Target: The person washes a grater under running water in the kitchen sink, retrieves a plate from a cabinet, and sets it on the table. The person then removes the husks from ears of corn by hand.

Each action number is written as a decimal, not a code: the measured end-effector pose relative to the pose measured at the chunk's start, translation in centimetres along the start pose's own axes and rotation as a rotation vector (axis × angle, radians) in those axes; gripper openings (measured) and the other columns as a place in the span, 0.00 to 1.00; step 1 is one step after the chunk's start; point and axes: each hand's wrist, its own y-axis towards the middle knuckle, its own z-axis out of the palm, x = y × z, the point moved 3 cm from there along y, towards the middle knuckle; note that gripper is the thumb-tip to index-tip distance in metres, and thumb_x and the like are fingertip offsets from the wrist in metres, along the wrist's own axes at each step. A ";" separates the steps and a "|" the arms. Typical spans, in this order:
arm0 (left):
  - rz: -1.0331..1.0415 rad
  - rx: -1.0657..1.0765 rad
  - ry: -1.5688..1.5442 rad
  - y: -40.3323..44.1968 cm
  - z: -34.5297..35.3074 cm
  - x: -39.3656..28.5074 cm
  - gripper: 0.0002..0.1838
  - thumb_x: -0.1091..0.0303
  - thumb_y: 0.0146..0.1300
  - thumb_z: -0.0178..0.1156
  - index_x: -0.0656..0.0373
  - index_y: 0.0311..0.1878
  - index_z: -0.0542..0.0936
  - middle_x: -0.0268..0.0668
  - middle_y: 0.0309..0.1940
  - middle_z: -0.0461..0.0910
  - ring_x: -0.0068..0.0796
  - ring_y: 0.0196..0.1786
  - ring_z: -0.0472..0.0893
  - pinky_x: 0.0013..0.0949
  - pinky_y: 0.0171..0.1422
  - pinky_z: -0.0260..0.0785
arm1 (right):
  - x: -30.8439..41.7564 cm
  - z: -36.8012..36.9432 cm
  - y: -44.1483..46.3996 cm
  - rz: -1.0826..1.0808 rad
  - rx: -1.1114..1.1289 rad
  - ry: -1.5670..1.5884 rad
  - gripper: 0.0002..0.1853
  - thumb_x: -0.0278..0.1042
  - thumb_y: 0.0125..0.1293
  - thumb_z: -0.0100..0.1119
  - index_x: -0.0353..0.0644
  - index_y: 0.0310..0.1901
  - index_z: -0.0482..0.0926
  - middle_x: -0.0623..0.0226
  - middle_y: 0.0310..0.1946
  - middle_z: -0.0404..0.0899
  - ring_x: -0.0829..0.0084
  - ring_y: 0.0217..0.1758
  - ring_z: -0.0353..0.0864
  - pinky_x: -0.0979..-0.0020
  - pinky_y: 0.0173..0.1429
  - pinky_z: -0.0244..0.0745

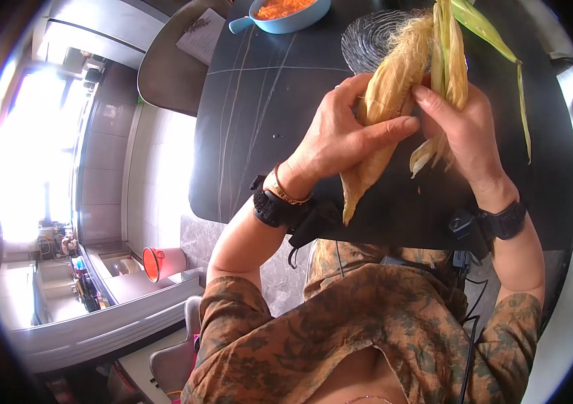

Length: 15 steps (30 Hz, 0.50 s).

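An ear of corn (385, 91), wrapped in pale yellow husk with silk at its top, is held tilted over the dark table (246, 128). My left hand (348, 135) wraps round it, thumb across the front. My right hand (460, 124) is closed on peeled husk leaves (452, 60) at the ear's right side, its thumb close to the ear. Loose husk ends hang below the right thumb. Behind the ear lies a round, ring-patterned dark mat (366, 42), partly covered.
A blue handled bowl (293, 24) with shredded orange food stands at the table's far edge. A green husk strip (491, 37) lies at the far right. A chair (158, 74) holding a paper is at the left. An orange-red bucket (164, 263) stands on the floor.
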 end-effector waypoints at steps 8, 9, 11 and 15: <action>-0.075 0.003 -0.092 -0.1 -0.1 -0.8 0.27 0.49 0.56 0.66 0.66 0.46 0.76 0.35 0.33 0.79 0.19 0.36 0.77 0.26 0.39 0.71 | -0.1 -0.1 -0.1 0.085 -0.011 0.121 0.08 0.32 0.63 0.57 0.37 0.38 0.77 0.74 0.20 0.72 0.85 0.21 0.69 0.81 0.26 0.66; -0.080 -0.004 -0.134 -0.1 0.0 -0.6 0.26 0.50 0.58 0.65 0.66 0.46 0.76 0.35 0.33 0.79 0.19 0.36 0.77 0.26 0.39 0.71 | -0.1 -0.1 -0.1 0.093 -0.012 0.139 0.08 0.32 0.63 0.57 0.37 0.38 0.77 0.74 0.20 0.72 0.85 0.21 0.69 0.81 0.26 0.66; -0.096 -0.015 -0.194 -0.1 -0.1 -0.5 0.25 0.50 0.59 0.63 0.66 0.46 0.76 0.35 0.34 0.79 0.18 0.37 0.76 0.25 0.40 0.70 | -0.1 0.0 -0.2 0.110 -0.013 0.175 0.07 0.32 0.63 0.56 0.38 0.37 0.76 0.74 0.20 0.71 0.84 0.21 0.69 0.80 0.26 0.66; -0.111 -0.028 -0.235 -0.1 -0.2 -0.7 0.24 0.51 0.61 0.62 0.65 0.47 0.75 0.34 0.35 0.79 0.18 0.38 0.76 0.24 0.41 0.69 | -0.4 -0.1 0.0 0.117 0.013 0.221 0.06 0.32 0.63 0.55 0.39 0.36 0.76 0.74 0.20 0.70 0.84 0.21 0.68 0.80 0.26 0.66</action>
